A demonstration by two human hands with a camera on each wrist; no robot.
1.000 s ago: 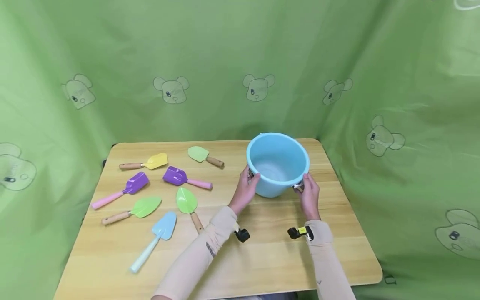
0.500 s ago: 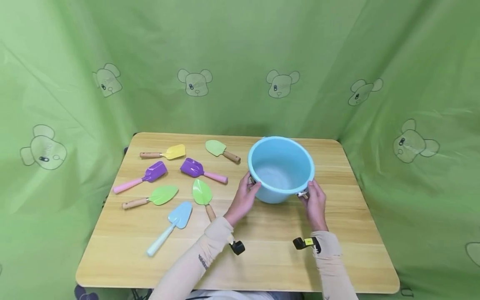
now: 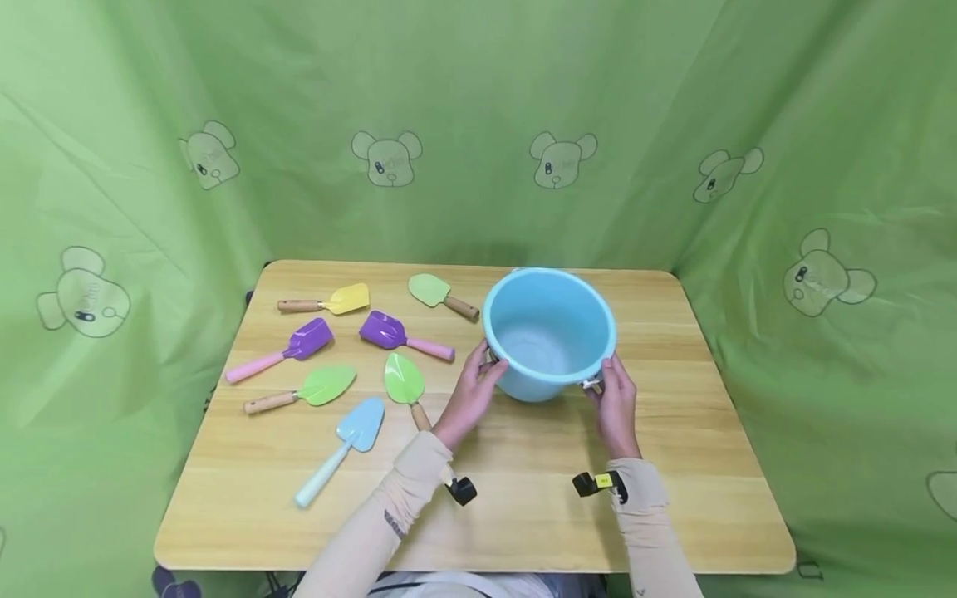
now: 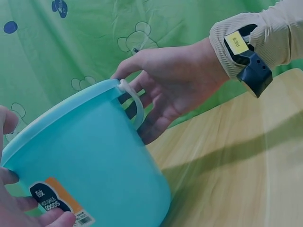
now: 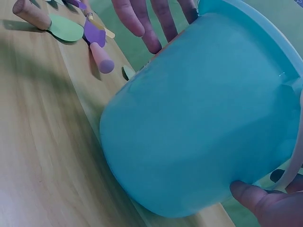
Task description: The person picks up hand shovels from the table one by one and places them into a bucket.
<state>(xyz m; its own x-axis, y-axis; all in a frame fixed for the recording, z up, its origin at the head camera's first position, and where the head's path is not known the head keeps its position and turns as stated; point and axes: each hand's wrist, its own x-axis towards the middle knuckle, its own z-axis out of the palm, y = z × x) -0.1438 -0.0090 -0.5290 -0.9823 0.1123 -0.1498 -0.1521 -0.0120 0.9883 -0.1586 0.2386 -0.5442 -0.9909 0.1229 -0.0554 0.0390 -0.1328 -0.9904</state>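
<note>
A light blue plastic bucket [image 3: 532, 384] is held between both hands at the right part of the table, its mouth facing up and toward me. My left hand [image 3: 469, 399] grips the left side of the rim, thumb on the near side. On the right, my right hand [image 3: 617, 411] grips the rim beside the white handle [image 4: 138, 108]. The left wrist view shows a dark and orange label [image 4: 61, 201] on the bucket's wall near my left fingers. Whether the bucket's base touches the table, I cannot tell. The bucket's inside shows no contents.
Several hand trowels lie on the wooden table [image 3: 703, 498] to the left: a light blue trowel [image 3: 360, 423], green trowels [image 3: 404, 378], purple scoops [image 3: 385, 330] and a yellow scoop [image 3: 350, 298]. The left forearm passes near a green trowel's wooden handle. A green curtain [image 3: 463, 224] surrounds the table.
The bucket has moved left over the table, with both hands still gripping its rim. The head view has shifted and now takes in more of the table's front edge.
</note>
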